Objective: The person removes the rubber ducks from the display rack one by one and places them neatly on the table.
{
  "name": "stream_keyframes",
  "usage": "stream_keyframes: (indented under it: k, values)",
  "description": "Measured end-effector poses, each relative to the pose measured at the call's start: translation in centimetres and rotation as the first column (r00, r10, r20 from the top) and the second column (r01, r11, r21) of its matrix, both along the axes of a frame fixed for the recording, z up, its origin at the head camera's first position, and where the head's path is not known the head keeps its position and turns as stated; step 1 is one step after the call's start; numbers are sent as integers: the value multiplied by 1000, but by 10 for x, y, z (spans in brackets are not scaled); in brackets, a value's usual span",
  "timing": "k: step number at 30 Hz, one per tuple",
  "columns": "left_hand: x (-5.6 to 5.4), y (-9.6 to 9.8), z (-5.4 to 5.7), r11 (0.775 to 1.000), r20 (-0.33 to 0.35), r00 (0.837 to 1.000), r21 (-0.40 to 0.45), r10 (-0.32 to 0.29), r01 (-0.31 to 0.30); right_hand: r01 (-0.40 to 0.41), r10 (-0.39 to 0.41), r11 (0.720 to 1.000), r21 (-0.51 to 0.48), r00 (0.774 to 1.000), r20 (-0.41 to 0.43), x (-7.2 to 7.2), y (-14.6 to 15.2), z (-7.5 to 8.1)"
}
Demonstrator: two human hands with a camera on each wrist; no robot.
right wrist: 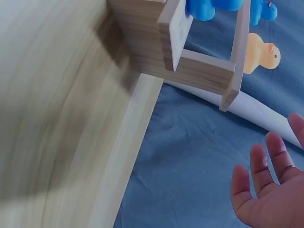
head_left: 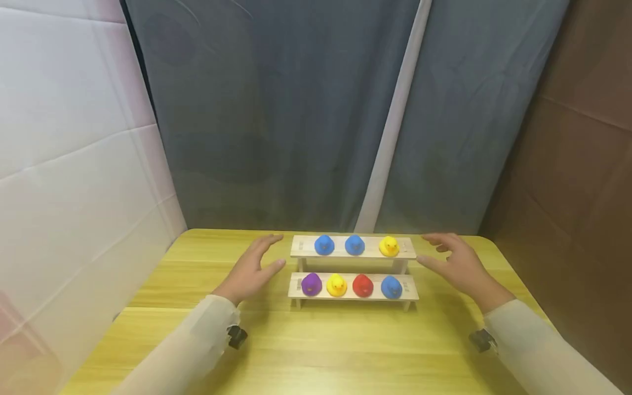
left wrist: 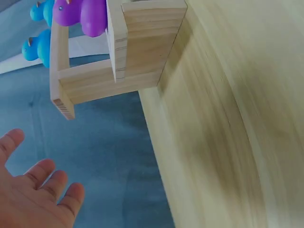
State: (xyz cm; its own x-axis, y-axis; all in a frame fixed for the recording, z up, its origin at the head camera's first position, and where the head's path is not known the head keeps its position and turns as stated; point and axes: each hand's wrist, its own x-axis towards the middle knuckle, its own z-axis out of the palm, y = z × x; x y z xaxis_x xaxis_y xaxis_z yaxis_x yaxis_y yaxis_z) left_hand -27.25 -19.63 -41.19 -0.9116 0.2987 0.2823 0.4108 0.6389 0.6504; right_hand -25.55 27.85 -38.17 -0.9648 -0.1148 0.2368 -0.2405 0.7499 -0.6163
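Note:
A two-step wooden rack (head_left: 353, 297) stands on the table with rubber ducks along both shelves. On the upper shelf sit two blue ducks (head_left: 324, 245) and a yellow duck (head_left: 389, 246) at the right. The lower shelf bears a purple duck (head_left: 311, 285), another yellow duck (head_left: 337, 285), a red duck (head_left: 362, 286) and a blue duck (head_left: 391, 287). My left hand (head_left: 252, 270) hovers left of the rack, fingers spread and relaxed, holding nothing. Beyond the rack's right end, my right hand (head_left: 459, 263) is held likewise, its thumb near the upper shelf's end.
The wooden table (head_left: 316, 351) ends at a grey-blue curtain (head_left: 296, 137) with a pale strip (head_left: 392, 120) running down it. A white panel (head_left: 84, 109) closes the left side, a brown one (head_left: 582, 164) the right. Each wrist wears a small dark device (head_left: 237, 336).

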Motion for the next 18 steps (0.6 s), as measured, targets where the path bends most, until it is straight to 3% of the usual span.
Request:
stream_keyframes:
  k: [8,18]
  values:
    - [-19,9,-5,992,27,1000,128,-8,4,2,-2,1000,0,999,35,-17,-12,6]
    - [-37,25,-17,974,65,997,225,-28,12,-15,19,999,-32,994,112,-29,-25,8]
